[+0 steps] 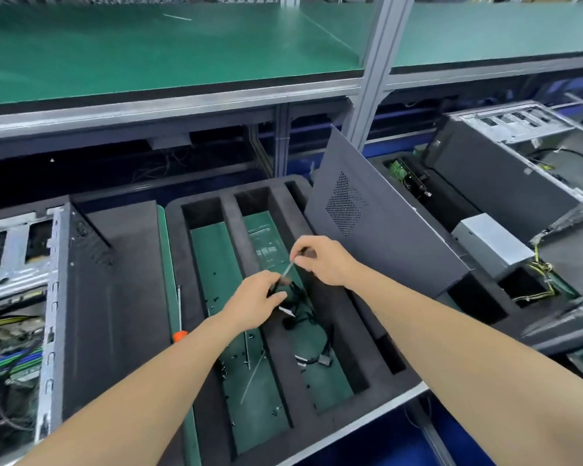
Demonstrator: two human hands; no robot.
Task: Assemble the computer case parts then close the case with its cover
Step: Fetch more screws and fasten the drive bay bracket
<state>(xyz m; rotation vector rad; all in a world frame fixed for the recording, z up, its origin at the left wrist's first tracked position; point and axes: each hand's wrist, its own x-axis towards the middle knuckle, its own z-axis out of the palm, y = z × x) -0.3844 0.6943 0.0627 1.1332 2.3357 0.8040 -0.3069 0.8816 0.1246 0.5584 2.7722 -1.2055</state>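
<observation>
Together, both hands worked above the black foam tray (196,270): the left hand (254,299) had its fingers pinched on the lower end of a thin pale strip (287,269), beside a bundle of black cables (303,311) lying in the tray's right slot, while the right hand (323,260) pinched the strip's upper end. Just right of the tray, the grey case cover (377,227) with its mesh vent leaned tilted against the tray's far right corner, and left of the tray stood the open computer case (31,297), with an orange-handled screwdriver (179,317) lying between them.
</observation>
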